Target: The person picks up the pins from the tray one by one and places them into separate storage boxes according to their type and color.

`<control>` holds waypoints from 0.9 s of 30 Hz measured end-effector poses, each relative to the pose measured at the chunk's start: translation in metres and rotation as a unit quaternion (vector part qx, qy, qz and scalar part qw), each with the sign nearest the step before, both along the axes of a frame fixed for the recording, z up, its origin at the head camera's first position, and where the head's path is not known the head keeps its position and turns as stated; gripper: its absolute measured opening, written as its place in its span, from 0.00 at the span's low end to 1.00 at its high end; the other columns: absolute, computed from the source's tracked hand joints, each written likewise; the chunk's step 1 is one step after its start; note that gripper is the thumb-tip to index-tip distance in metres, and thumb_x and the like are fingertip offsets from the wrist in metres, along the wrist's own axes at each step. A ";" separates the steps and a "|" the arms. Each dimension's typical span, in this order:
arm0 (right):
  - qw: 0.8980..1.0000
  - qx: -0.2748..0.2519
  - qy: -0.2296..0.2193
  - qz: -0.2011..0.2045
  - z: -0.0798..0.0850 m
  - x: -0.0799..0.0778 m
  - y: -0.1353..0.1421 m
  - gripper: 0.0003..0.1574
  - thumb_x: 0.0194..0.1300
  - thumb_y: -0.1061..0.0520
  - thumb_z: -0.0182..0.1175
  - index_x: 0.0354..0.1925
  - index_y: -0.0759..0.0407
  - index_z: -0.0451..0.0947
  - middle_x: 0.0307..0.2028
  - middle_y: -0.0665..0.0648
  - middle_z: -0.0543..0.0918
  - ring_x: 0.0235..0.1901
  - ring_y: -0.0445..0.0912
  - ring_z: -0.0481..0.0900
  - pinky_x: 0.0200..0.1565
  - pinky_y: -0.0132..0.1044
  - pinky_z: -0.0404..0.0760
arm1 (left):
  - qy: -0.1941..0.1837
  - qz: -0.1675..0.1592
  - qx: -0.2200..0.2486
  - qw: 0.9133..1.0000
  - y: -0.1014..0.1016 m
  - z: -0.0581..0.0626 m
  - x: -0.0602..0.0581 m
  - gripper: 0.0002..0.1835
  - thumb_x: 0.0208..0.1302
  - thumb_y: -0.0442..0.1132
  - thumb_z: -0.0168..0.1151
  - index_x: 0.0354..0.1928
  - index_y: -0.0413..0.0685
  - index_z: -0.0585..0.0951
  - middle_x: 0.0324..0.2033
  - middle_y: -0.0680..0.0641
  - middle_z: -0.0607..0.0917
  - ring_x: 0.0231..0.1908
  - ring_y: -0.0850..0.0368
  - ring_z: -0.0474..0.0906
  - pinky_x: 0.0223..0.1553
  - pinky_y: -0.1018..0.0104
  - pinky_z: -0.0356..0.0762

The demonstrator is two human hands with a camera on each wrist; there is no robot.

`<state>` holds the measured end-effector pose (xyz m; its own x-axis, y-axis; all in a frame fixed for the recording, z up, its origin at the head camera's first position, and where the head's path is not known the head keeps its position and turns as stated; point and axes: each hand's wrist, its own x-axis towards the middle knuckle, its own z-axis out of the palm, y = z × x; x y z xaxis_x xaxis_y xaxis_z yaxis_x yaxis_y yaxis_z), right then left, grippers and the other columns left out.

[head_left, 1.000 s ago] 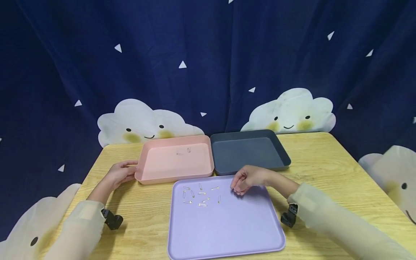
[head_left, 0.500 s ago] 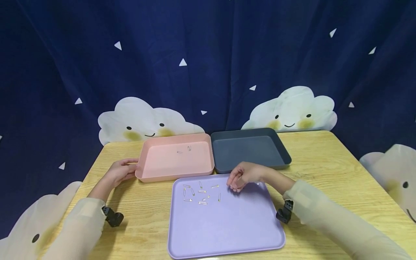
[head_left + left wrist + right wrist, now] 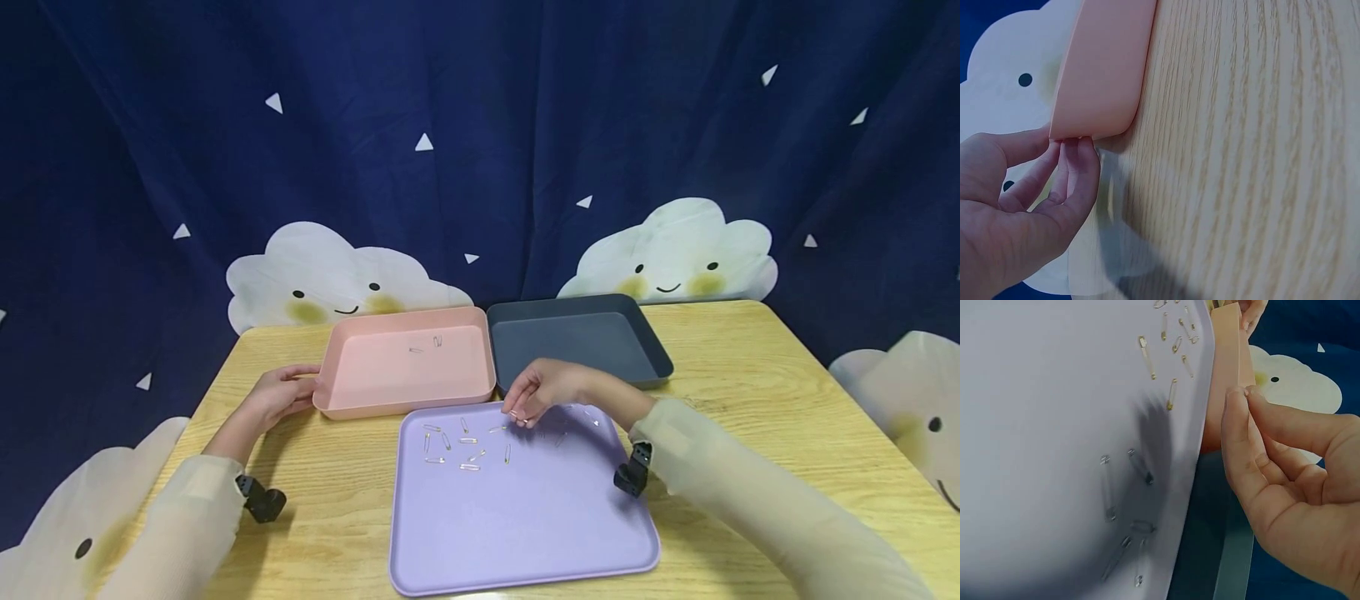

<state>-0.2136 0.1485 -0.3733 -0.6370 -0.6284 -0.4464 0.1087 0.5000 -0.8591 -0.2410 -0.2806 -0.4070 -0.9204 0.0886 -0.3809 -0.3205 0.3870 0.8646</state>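
Observation:
In the head view my left hand (image 3: 281, 392) holds the left edge of the pink tray (image 3: 397, 407); the left wrist view shows thumb at the rim and bent fingers against the outer wall. My right hand (image 3: 538, 390) is over the back of the lilac tray (image 3: 525, 533), its thumb and fingertips pinching a small safety pin (image 3: 513, 414), mostly hidden. Several gold safety pins (image 3: 467, 441) lie on the lilac tray's left. Several silver ones (image 3: 1107, 487) lie beneath my right hand in the right wrist view. A few silver pins (image 3: 438, 342) rest in the pink tray.
A dark grey tray (image 3: 577, 333) stands at the back, right of the pink one. All three trays sit on a wooden table (image 3: 750, 417). Behind it hangs a navy curtain (image 3: 480, 150) with clouds and triangles.
My right hand has moved left and slightly back over the lilac tray, uncovering silver pins on its right. The left hand stays at the pink tray.

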 end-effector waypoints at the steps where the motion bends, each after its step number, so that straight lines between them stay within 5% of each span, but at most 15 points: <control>1: 1.000 -0.002 -0.002 0.000 0.001 -0.001 -0.002 0.19 0.59 0.74 0.58 0.49 0.81 0.75 0.37 0.67 0.87 0.30 0.40 0.83 0.42 0.37 0.86 | 0.000 -0.001 -0.001 1.000 0.000 0.000 0.000 0.30 0.70 0.38 0.54 0.69 0.32 0.60 0.59 0.36 0.74 0.36 0.73 0.79 0.43 0.75 0.82; 16: 1.000 0.012 0.004 0.001 0.022 -0.028 -0.037 0.20 0.58 0.73 0.60 0.50 0.78 0.76 0.30 0.55 0.87 0.29 0.39 0.84 0.46 0.39 0.86 | -0.005 -0.002 0.000 1.000 0.000 0.001 0.000 0.30 0.70 0.38 0.52 0.70 0.32 0.59 0.62 0.32 0.70 0.36 0.73 0.79 0.44 0.75 0.82; 23: 0.998 0.057 0.019 -0.021 0.029 -0.048 -0.057 0.21 0.58 0.73 0.60 0.52 0.75 0.76 0.39 0.67 0.86 0.29 0.40 0.82 0.49 0.40 0.85 | -0.006 -0.001 0.006 1.000 -0.001 0.002 0.000 0.31 0.70 0.38 0.53 0.70 0.31 0.59 0.60 0.34 0.73 0.36 0.73 0.78 0.43 0.75 0.82; 27: 0.996 0.078 0.023 -0.034 0.031 -0.060 -0.068 0.21 0.59 0.73 0.60 0.52 0.73 0.77 0.40 0.66 0.86 0.29 0.40 0.81 0.50 0.40 0.85 | -0.004 0.000 0.014 1.000 -0.001 0.002 0.000 0.31 0.70 0.38 0.54 0.70 0.31 0.58 0.55 0.40 0.77 0.35 0.73 0.78 0.42 0.76 0.81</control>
